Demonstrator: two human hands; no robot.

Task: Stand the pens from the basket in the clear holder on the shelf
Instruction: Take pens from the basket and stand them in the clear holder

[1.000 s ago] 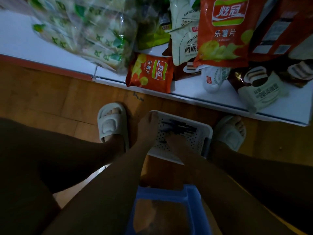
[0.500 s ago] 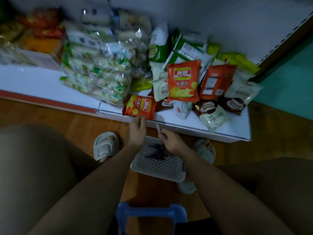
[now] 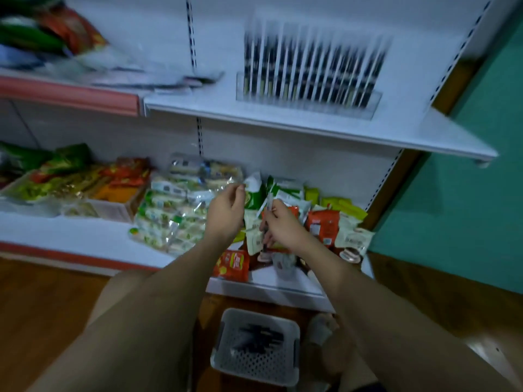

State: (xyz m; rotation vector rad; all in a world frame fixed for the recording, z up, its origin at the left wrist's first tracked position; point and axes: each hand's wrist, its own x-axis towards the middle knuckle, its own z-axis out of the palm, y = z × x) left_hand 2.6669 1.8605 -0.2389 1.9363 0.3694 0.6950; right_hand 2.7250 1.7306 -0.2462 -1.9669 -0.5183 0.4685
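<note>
**Pen held between the shelves; holder already well stocked**

In front of the lower shelf, the right hand pinches one pen between thumb and curled fingers, the pen tilted with its pale end uppermost. The left hand is raised just beside it, fingers loosely curled; whether it grips anything cannot be told. On the upper shelf, the clear holder stands with a row of dark pens upright in it, blurred by camera motion. Down on the wooden floor, the white perforated basket sits between the person's feet, with more dark pens lying loose inside. Snack packets crowd the lower shelf behind both hands.
</note>
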